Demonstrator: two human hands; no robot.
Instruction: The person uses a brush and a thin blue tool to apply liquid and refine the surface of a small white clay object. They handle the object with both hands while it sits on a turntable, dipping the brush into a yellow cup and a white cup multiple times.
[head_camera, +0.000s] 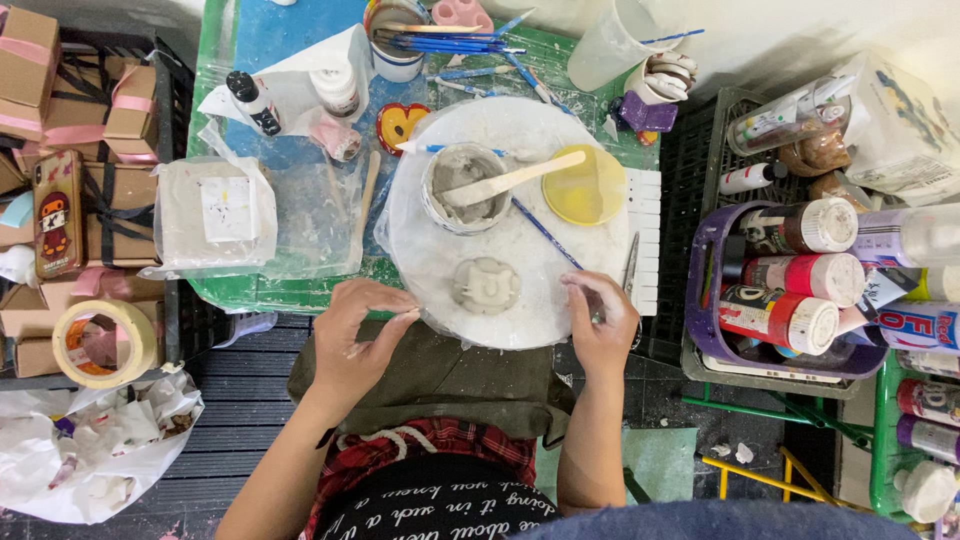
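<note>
Resting at round white board rim: left hand pinching thin tool, right hand fingers curled, contents unclear; lumpy grey clay piece between

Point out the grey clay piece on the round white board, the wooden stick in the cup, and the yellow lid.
grey clay piece (485, 285), head view, centre of its top.
wooden stick (525, 175), head view, mid-shaft.
yellow lid (583, 187), head view, middle of its face.
</note>
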